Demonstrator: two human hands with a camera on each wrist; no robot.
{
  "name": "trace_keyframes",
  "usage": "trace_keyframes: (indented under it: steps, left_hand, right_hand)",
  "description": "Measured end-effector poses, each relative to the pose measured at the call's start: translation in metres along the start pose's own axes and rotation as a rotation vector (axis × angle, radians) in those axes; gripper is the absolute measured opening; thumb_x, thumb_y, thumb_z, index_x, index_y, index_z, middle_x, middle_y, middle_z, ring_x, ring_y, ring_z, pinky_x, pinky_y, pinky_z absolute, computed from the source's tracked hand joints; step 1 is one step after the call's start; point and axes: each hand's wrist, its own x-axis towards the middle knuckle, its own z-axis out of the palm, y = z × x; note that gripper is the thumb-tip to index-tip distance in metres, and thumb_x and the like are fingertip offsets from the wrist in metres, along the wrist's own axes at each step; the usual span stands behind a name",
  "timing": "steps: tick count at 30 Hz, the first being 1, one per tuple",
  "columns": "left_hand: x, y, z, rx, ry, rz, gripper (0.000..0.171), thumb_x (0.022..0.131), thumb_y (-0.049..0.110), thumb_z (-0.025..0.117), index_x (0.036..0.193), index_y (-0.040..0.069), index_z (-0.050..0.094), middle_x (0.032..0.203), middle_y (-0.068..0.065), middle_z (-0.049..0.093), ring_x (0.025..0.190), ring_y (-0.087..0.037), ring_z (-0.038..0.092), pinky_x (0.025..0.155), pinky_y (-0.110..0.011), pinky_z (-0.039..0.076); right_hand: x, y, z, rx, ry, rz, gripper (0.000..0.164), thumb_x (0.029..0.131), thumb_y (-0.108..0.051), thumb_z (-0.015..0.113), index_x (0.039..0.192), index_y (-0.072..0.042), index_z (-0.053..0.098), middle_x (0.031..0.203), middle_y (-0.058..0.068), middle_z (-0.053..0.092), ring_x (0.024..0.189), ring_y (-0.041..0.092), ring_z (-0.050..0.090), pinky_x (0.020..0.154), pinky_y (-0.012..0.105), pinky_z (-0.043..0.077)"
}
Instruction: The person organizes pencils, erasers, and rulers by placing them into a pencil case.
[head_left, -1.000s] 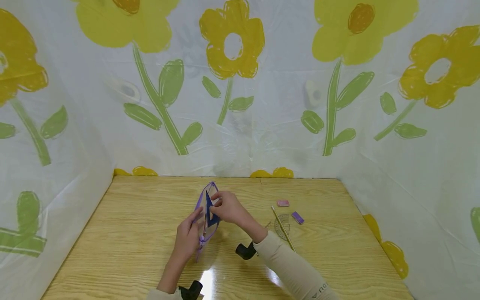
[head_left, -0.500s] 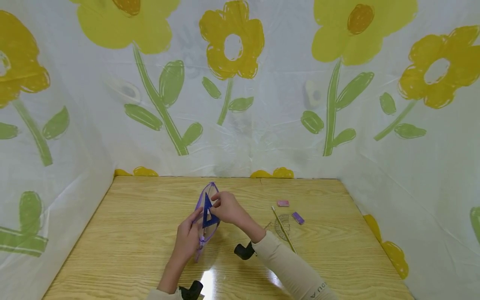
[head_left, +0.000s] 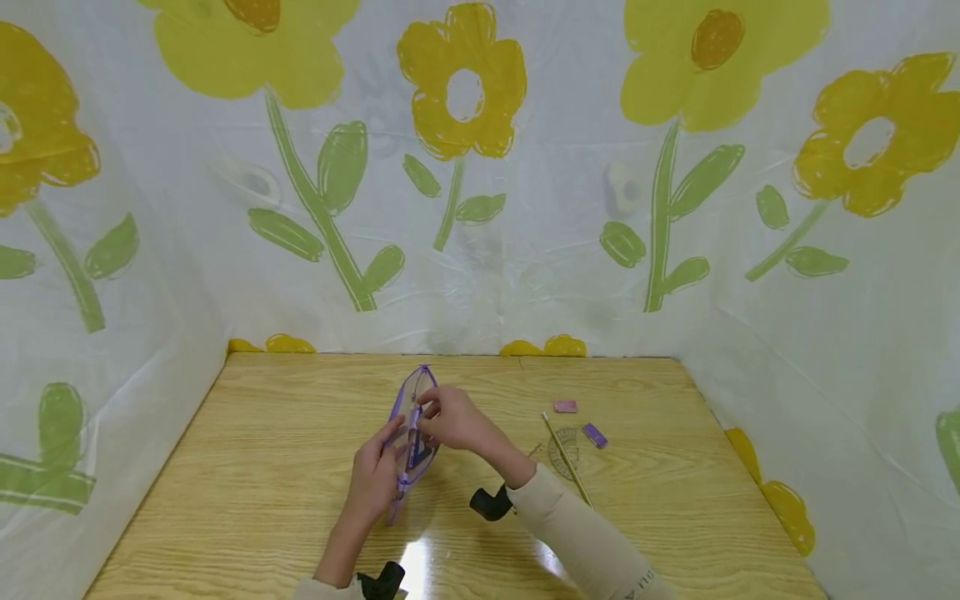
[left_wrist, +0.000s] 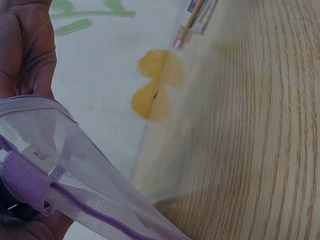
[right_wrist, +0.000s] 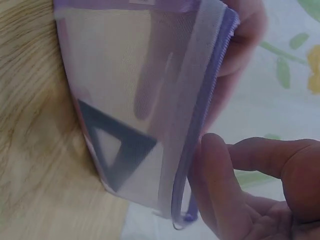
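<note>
A mesh zip pouch with purple trim (head_left: 402, 407) stands tilted above the table in the head view. My left hand (head_left: 373, 477) grips it from the left side, partly hidden behind the mesh in the right wrist view. Inside it lies a dark blue set square (right_wrist: 131, 155), seen through the mesh near the bottom corner. At the pouch's zipped edge is my right hand (head_left: 456, 419). Its fingers (right_wrist: 220, 182) touch or nearly touch that edge, thumb and finger extended, with no object visible between them. The pouch's other contents are hard to make out.
To the right on the wooden table (head_left: 262, 450) lie a pink eraser (head_left: 566, 407), a purple eraser (head_left: 596, 435) and a pencil (head_left: 573, 473) across a clear protractor (head_left: 556, 461). A thin pointed item shows beside the right wrist. Flowered cloth (head_left: 555, 250) walls the table.
The blue set square has gone down into the pouch, and my right fingers no longer pinch it. The left hand and the pouch have stayed nearly still.
</note>
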Motion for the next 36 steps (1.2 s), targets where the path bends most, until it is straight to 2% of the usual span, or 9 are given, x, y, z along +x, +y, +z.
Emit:
trace_keyframes:
  steps: [3, 6, 11, 14, 16, 19, 21, 30, 36]
  left_hand:
    - [0.000, -0.001, -0.001, -0.031, -0.016, -0.006, 0.048, 0.102, -0.003, 0.031, 0.147, -0.012, 0.043, 0.144, -0.036, 0.050, 0.123, -0.049, 0.059, 0.097, -0.041, 0.061]
    - [-0.001, -0.001, -0.003, -0.048, -0.026, -0.012, 0.048, 0.102, -0.002, 0.030, 0.148, -0.011, 0.042, 0.145, -0.035, 0.049, 0.124, -0.048, 0.059, 0.109, -0.050, 0.050]
    - [-0.002, -0.002, -0.005, -0.062, -0.022, -0.025, 0.047, 0.103, -0.002, 0.030, 0.148, -0.010, 0.042, 0.146, -0.035, 0.048, 0.126, -0.050, 0.057, 0.095, -0.039, 0.062]
    - [-0.003, -0.002, -0.007, -0.071, -0.021, -0.028, 0.048, 0.103, -0.003, 0.030, 0.148, -0.010, 0.042, 0.146, -0.035, 0.048, 0.126, -0.051, 0.055, 0.084, -0.032, 0.064]
    - [-0.003, -0.003, -0.008, -0.084, -0.016, -0.026, 0.048, 0.102, -0.003, 0.029, 0.148, -0.011, 0.041, 0.147, -0.034, 0.047, 0.129, -0.050, 0.054, 0.087, -0.031, 0.064]
    - [-0.002, -0.005, -0.010, -0.118, 0.003, -0.018, 0.049, 0.101, -0.005, 0.027, 0.148, -0.012, 0.041, 0.150, -0.033, 0.045, 0.132, -0.049, 0.052, 0.098, -0.034, 0.060]
    - [-0.002, -0.007, -0.011, -0.144, 0.010, -0.010, 0.050, 0.101, -0.007, 0.025, 0.147, -0.014, 0.040, 0.152, -0.032, 0.042, 0.134, -0.048, 0.050, 0.109, -0.037, 0.051]
    - [-0.003, -0.008, -0.014, -0.173, 0.017, -0.017, 0.052, 0.098, -0.010, 0.022, 0.147, -0.016, 0.040, 0.154, -0.031, 0.039, 0.136, -0.047, 0.048, 0.109, -0.033, 0.051]
    - [-0.003, -0.008, -0.013, -0.173, 0.017, -0.020, 0.052, 0.098, -0.010, 0.022, 0.146, -0.015, 0.041, 0.154, -0.031, 0.040, 0.136, -0.046, 0.048, 0.110, -0.037, 0.049]
  right_hand:
    - [-0.004, 0.002, -0.005, 0.011, 0.004, -0.038, 0.039, 0.098, -0.003, 0.061, 0.137, 0.006, 0.057, 0.110, 0.022, 0.072, 0.084, 0.031, 0.074, 0.065, 0.032, 0.066]
    - [-0.010, 0.007, -0.010, 0.013, 0.005, -0.097, 0.040, 0.099, -0.005, 0.061, 0.138, 0.003, 0.057, 0.114, 0.021, 0.072, 0.091, 0.030, 0.073, 0.069, 0.029, 0.065]
    - [-0.021, 0.017, -0.018, -0.038, 0.053, -0.261, 0.039, 0.101, -0.008, 0.060, 0.139, 0.001, 0.057, 0.115, 0.015, 0.073, 0.102, 0.027, 0.070, 0.083, 0.027, 0.062]
    - [-0.028, 0.026, -0.022, 0.003, 0.089, -0.306, 0.039, 0.102, -0.009, 0.058, 0.139, 0.000, 0.057, 0.117, 0.015, 0.072, 0.105, 0.027, 0.069, 0.088, 0.028, 0.061]
    - [-0.034, 0.032, -0.024, 0.046, 0.114, -0.307, 0.038, 0.102, -0.009, 0.057, 0.139, -0.001, 0.057, 0.118, 0.016, 0.071, 0.106, 0.027, 0.069, 0.089, 0.028, 0.061]
    - [-0.041, 0.044, -0.026, 0.090, 0.160, -0.300, 0.037, 0.101, -0.007, 0.057, 0.138, -0.002, 0.058, 0.118, 0.015, 0.071, 0.107, 0.028, 0.068, 0.089, 0.027, 0.061]
    - [-0.047, 0.053, -0.028, 0.101, 0.195, -0.288, 0.036, 0.101, -0.007, 0.058, 0.136, -0.004, 0.060, 0.117, 0.015, 0.071, 0.107, 0.029, 0.068, 0.089, 0.026, 0.060]
    - [-0.072, 0.103, -0.032, 0.193, 0.295, -0.197, 0.032, 0.101, -0.008, 0.061, 0.131, 0.002, 0.061, 0.115, 0.029, 0.065, 0.105, 0.031, 0.066, 0.083, 0.020, 0.059]
    - [-0.081, 0.128, -0.035, 0.207, 0.314, -0.173, 0.035, 0.101, -0.005, 0.059, 0.132, 0.012, 0.056, 0.115, 0.032, 0.063, 0.102, 0.040, 0.066, 0.083, 0.028, 0.064]
